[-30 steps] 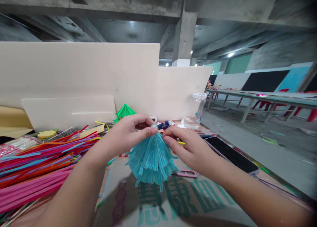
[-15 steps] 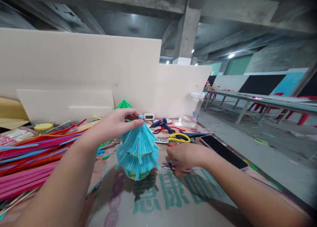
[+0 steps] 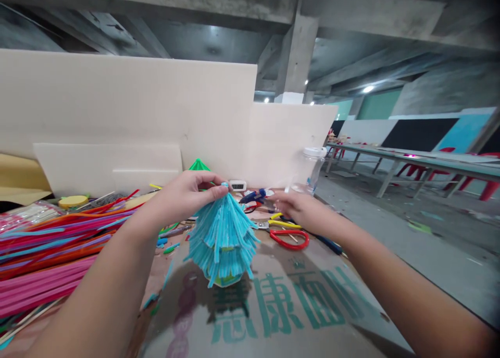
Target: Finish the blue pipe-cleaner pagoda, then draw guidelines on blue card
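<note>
My left hand [image 3: 201,191] is closed at the peak of a light blue tree-shaped craft [image 3: 224,233], built of fuzzy pipe-cleaner strips in layered tiers. Thumb and fingers pinch its tip, and the tree stands upright. My right hand [image 3: 302,207] reaches over the tools, fingers stretched toward a blue glue gun [image 3: 253,195]. The fingertips are blurred by the gun's handle; contact cannot be made out. Below that hand lie red-handled scissors [image 3: 289,239] and a yellow-handled tool [image 3: 284,224].
Pink, red, orange and blue pipe cleaners [image 3: 58,259] are piled at left. A green peaked craft [image 3: 199,165], a small digital timer [image 3: 237,185] and a clear plastic jar [image 3: 310,170] stand along the white board [image 3: 128,103]. Printed cardboard [image 3: 273,316] covers the table.
My right hand has moved forward and up from the cardboard to the glue gun. Small blades under it have gone from that spot; red scissor handles now show. My left hand keeps its pinch.
</note>
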Demonstrator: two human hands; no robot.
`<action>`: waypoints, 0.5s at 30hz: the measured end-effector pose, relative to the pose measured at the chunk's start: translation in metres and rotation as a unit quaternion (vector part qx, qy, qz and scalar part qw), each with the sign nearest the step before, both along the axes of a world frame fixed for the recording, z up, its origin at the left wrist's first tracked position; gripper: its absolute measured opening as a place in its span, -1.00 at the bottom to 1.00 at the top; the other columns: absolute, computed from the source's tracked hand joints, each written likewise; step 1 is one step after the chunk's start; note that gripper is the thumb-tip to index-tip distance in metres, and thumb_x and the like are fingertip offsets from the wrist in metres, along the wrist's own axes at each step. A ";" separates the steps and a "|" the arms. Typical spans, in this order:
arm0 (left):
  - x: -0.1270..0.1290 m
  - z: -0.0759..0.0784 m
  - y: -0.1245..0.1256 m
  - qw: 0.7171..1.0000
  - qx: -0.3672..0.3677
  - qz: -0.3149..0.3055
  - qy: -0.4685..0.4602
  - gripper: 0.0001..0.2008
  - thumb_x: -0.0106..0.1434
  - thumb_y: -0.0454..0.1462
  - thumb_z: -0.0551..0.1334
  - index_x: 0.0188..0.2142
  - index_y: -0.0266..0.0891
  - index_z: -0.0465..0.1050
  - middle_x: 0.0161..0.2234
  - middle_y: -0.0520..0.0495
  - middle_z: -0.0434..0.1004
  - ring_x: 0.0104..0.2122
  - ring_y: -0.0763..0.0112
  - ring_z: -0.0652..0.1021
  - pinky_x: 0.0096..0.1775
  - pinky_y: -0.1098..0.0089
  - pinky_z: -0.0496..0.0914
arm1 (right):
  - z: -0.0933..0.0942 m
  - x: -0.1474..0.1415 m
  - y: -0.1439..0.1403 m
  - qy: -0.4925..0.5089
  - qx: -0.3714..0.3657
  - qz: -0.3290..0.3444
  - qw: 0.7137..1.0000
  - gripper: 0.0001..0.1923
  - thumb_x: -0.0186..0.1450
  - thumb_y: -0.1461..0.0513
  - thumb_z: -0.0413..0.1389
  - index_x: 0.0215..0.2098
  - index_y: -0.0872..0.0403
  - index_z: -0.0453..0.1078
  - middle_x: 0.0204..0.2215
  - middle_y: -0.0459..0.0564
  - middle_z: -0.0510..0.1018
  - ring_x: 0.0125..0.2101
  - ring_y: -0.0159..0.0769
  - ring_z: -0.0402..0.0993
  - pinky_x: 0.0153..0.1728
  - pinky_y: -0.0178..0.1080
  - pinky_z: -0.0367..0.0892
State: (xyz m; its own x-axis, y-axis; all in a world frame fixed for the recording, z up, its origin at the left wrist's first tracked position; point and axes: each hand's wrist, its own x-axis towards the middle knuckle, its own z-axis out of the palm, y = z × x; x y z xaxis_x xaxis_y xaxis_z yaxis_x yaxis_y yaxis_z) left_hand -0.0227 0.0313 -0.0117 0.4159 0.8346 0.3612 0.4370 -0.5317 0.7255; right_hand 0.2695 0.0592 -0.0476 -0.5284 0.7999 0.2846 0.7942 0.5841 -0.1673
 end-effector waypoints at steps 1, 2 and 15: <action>0.001 0.001 -0.001 1.000 0.002 -0.001 -0.006 -0.60 0.26 0.05 0.25 -0.21 -0.24 0.55 -0.36 -0.01 0.53 -0.37 0.39 0.48 -0.39 0.46 0.31 | 0.005 0.000 -0.003 0.036 0.027 -0.013 0.999 -0.57 0.46 0.24 -0.17 0.16 0.06 0.40 -0.01 0.11 0.60 -0.13 -0.15 0.54 -0.15 -0.17 0.37; 0.001 0.001 -0.003 1.000 0.002 0.001 -0.010 -0.61 0.26 0.05 0.26 -0.20 -0.24 0.55 -0.36 -0.01 0.53 -0.37 0.40 0.48 -0.39 0.47 0.30 | 0.009 -0.001 -0.008 0.072 0.053 -0.020 0.996 -0.56 0.48 0.20 -0.20 0.18 0.05 0.38 0.04 0.12 0.57 -0.06 -0.12 0.52 -0.09 -0.13 0.36; 0.011 0.006 -0.016 1.000 0.003 -0.015 -0.005 -0.70 0.29 -0.02 0.25 -0.24 -0.20 0.54 -0.34 0.02 0.55 -0.32 0.39 0.49 -0.31 0.44 0.34 | 0.008 -0.041 -0.066 0.030 0.333 0.124 0.934 -0.70 0.50 0.26 -0.11 0.03 0.13 0.42 -0.15 0.14 0.62 -0.22 -0.16 0.50 -0.22 -0.12 0.34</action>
